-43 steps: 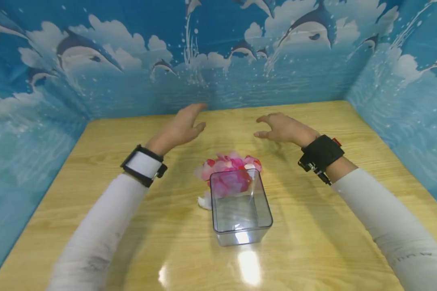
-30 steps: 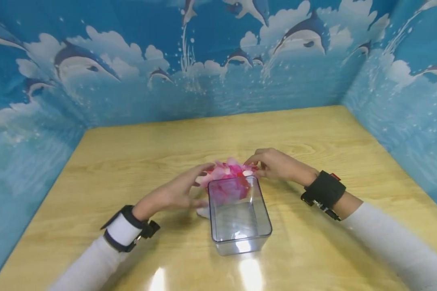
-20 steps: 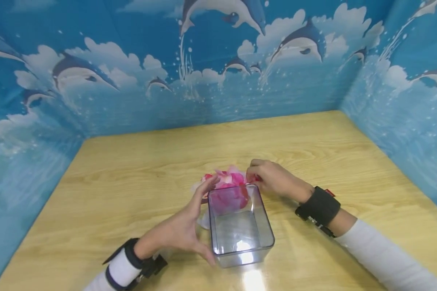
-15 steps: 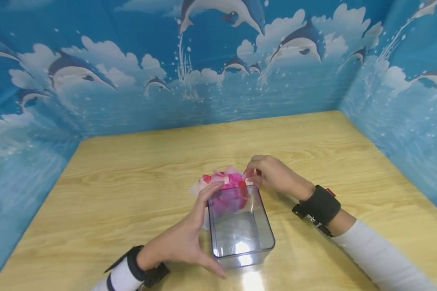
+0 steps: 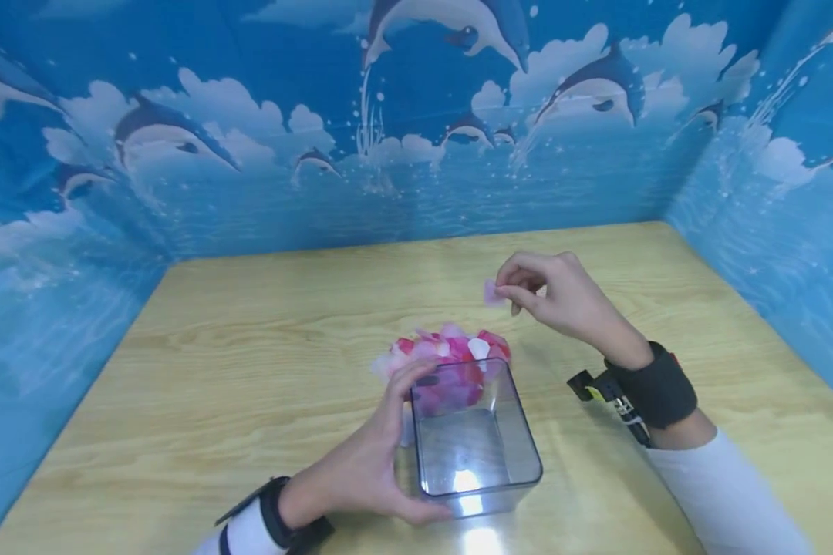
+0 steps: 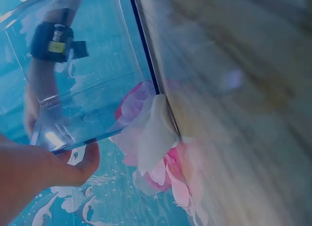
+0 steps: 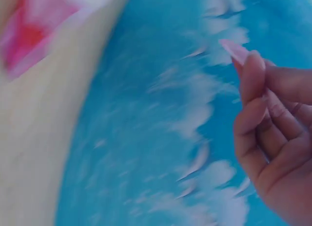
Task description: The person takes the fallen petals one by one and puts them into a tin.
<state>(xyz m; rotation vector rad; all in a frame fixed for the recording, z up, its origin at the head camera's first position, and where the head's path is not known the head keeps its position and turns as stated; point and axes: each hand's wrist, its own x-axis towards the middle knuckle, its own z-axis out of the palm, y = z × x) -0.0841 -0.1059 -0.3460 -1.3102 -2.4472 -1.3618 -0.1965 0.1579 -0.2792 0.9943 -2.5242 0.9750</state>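
My right hand (image 5: 565, 297) pinches a pale pink petal (image 5: 493, 293) between thumb and fingertips, raised over the table behind the pile. In the right wrist view the same petal (image 7: 235, 51) sticks out past the fingertips. My left hand (image 5: 371, 455) grips the left side of a clear plastic box (image 5: 531, 443), its thumb at the near wall and its fingers at the far left corner. The box stands upright and holds nothing visible. Against its far side lies a heap of pink, red and white petals (image 5: 451, 343), partly seen through the wall.
A pale petal (image 5: 407, 428) lies by the left wall of the box, partly behind the left hand. The wood-grain table (image 5: 250, 347) is bordered by a blue dolphin-print curtain (image 5: 403, 193) at the back and both sides.
Both hands came down to the petals and box. The left hand took hold of the box; the right picked a petal from the heap and lifted it up and back.
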